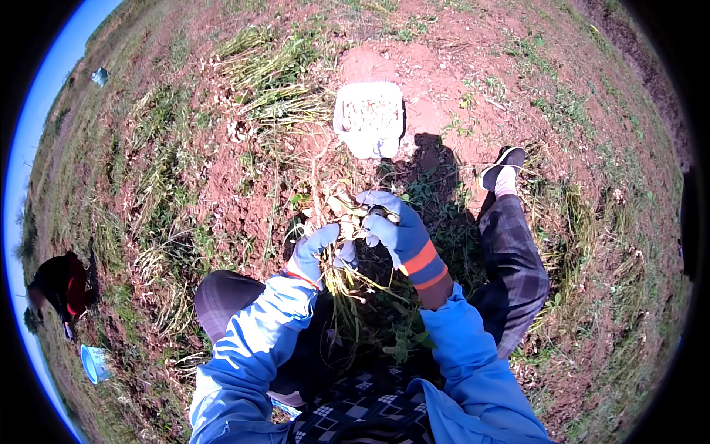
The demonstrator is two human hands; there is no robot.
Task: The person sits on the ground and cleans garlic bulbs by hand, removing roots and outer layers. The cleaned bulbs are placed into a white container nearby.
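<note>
Both my hands wear work gloves with orange bands at the cuffs. My left hand is closed around a bunch of pulled plants, whose leafy stems hang down towards my lap. Pale pods that look like peanuts cluster at the roots between my hands. Against these pods, my right hand has its fingers bent; whether they grip a pod is not clear. Beyond my hands, a white plastic container stands on the soil and holds many pale pods.
Pulled plants lie in a heap left of the container. My shoe is at the right. Far left, a co-worker bends near a light blue bucket. A pale sack-like object sits in the distance.
</note>
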